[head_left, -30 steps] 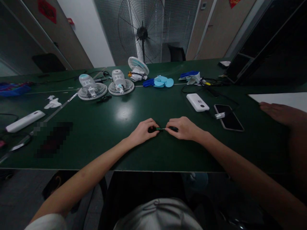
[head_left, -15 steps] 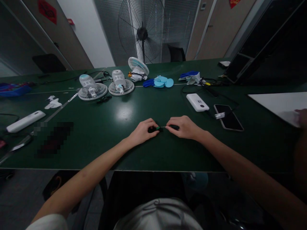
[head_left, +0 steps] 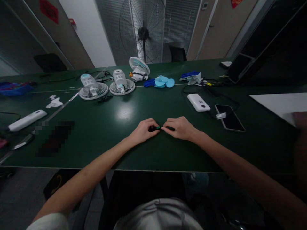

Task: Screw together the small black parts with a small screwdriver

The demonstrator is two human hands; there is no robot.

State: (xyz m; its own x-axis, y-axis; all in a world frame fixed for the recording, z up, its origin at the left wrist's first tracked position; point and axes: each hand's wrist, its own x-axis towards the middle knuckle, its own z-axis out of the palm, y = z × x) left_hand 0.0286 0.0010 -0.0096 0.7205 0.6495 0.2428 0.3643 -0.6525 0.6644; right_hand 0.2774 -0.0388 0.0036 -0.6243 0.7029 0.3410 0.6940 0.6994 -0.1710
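Both my hands rest on the dark green table (head_left: 100, 137) near its front edge. My left hand (head_left: 143, 130) is closed around a small black part with a green tip (head_left: 155, 128). My right hand (head_left: 179, 127) pinches a thin black piece (head_left: 169, 128), its fingertips touching the green tip. The two pieces meet between my hands; most of each is hidden by fingers.
Three small white desk fans (head_left: 93, 91) (head_left: 122, 85) (head_left: 139, 67) and light blue fan blades (head_left: 164, 82) lie at the back. A white power bank (head_left: 198, 102) and black phone (head_left: 229, 117) lie right. A white remote-like bar (head_left: 26, 120) lies left. Another person's blurred hand (head_left: 299, 118) touches a white sheet (head_left: 278, 103).
My right hand has slid left until the gap between the two pieces closed. The other person's hand at the right has drawn back toward the frame edge.
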